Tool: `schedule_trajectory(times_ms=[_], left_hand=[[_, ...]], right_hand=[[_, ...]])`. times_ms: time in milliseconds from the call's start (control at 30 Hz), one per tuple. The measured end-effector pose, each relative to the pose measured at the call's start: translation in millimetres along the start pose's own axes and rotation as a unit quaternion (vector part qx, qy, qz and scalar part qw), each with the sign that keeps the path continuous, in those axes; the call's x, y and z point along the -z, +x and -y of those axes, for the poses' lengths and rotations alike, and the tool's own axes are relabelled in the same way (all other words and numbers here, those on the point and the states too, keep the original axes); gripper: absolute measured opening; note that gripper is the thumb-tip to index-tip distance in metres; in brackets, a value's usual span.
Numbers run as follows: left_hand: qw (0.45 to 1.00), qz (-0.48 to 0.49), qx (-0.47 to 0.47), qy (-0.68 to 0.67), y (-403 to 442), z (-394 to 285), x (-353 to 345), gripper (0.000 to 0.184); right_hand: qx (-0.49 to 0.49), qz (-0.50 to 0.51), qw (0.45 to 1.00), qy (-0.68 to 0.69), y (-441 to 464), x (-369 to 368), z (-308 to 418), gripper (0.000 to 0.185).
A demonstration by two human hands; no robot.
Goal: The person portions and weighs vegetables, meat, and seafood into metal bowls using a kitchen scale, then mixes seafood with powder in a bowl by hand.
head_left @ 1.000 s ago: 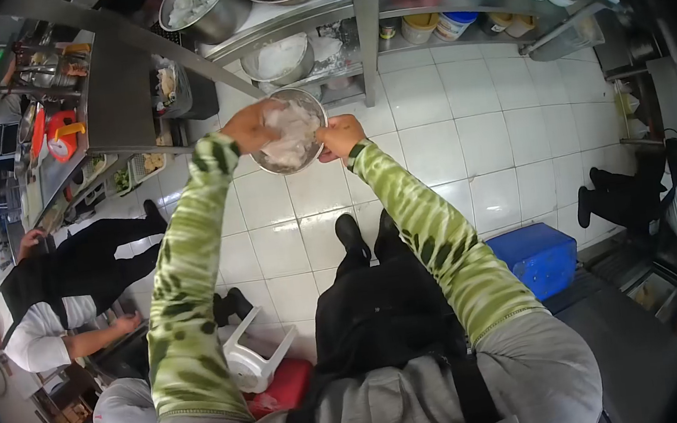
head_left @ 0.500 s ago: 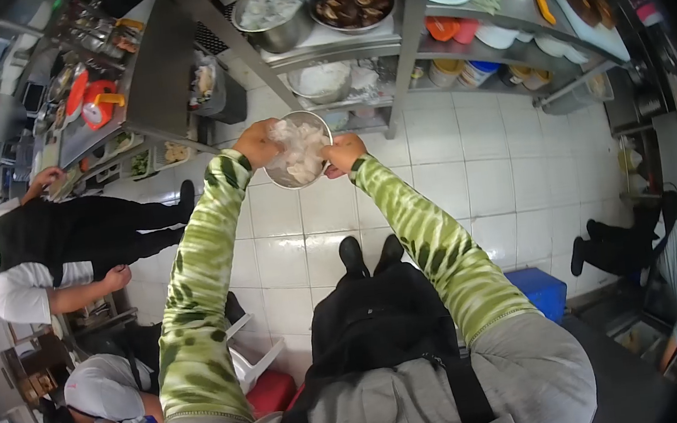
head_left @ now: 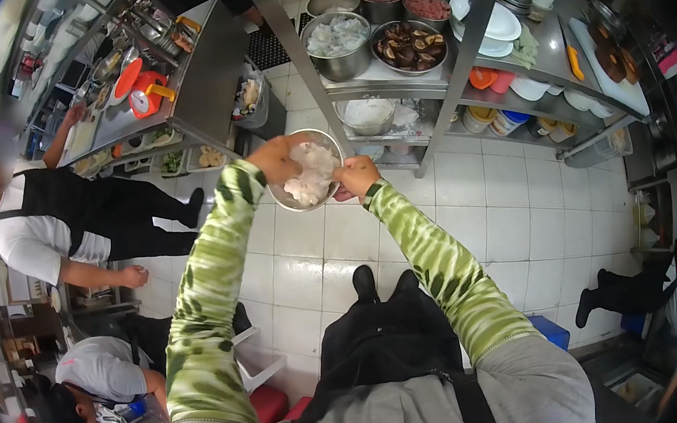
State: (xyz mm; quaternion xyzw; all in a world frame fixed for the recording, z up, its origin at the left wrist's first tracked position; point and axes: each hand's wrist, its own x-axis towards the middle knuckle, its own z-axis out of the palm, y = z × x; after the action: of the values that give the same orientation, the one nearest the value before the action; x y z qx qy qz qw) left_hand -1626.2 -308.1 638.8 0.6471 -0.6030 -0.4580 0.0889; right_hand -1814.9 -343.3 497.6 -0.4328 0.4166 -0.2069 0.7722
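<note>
A round metal bowl (head_left: 301,204) with pale, whitish pieces of food (head_left: 311,174) in it is held out in front of me above the tiled floor. My right hand (head_left: 358,177) grips the bowl's right rim, thumb on top and fingers beneath. At the left rim, my left hand (head_left: 275,161) reaches over into the bowl against the food; its fingertips are partly hidden, so I cannot make out what they hold. Both forearms wear green patterned sleeves.
Ahead, a metal shelf (head_left: 391,84) bears pots of food and a flour bowl (head_left: 368,116). A knife (head_left: 575,62) lies on the right counter. A co-worker (head_left: 47,220) stands left, another (head_left: 106,372) bends lower left. A blue crate (head_left: 549,332) is at lower right.
The view has tilted, showing more of the shelves ahead. My left hand has shifted over the bowl and the food lies differently. My right hand keeps its grip on the rim.
</note>
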Motion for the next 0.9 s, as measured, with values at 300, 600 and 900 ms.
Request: schedule_trajectory(times_ms=[300, 600, 900], left_hand=[[0.939, -0.067, 0.072, 0.331, -4, 27, -56, 0.072], [0.863, -0.433, -0.066, -0.253, -6, 182, -62, 0.069], [0.936, -0.193, 0.018, -0.293, -90, 175, 87, 0.062]], right_hand=[[0.006, -0.009, 0.999, -0.052, -13, -46, -8, 0.015], [0.170, -0.007, 0.946, -0.276, 12, -122, 1, 0.018], [-0.027, 0.087, 0.986, -0.139, 99, -180, 12, 0.013]])
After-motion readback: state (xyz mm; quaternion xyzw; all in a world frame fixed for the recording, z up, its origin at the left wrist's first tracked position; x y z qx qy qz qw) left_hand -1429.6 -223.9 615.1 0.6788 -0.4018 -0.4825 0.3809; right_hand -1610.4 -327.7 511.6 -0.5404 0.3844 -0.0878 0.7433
